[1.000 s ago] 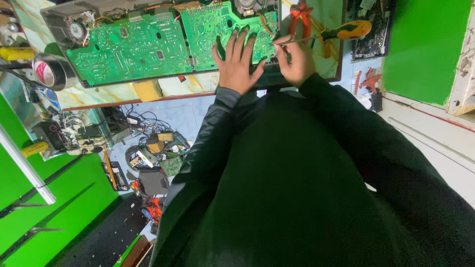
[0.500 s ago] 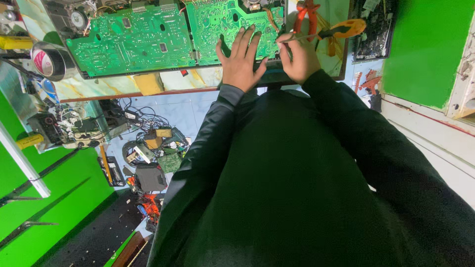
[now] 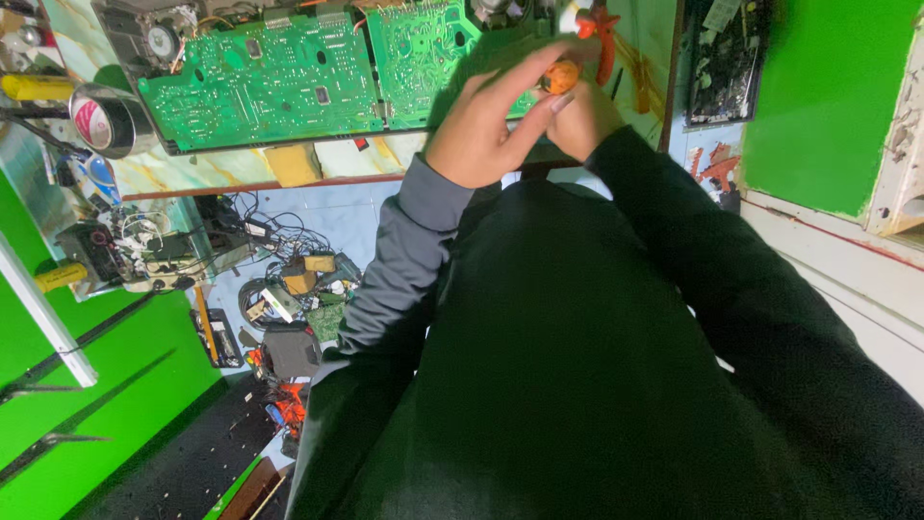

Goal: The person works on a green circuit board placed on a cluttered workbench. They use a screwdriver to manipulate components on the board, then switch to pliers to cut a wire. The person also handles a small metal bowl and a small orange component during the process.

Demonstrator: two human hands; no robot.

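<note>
Both hands meet over the green circuit board [image 3: 289, 82] on the desk [image 3: 207, 173].
The left hand [image 3: 481, 130] and right hand [image 3: 582, 116] have their fingers closed together on a small orange object [image 3: 560, 75] — above the board's right end.

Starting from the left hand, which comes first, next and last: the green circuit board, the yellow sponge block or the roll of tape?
From the left hand:
1. Green circuit board, just beside it on the bench.
2. Yellow sponge block, at the bench edge.
3. Roll of tape, far end.
</note>
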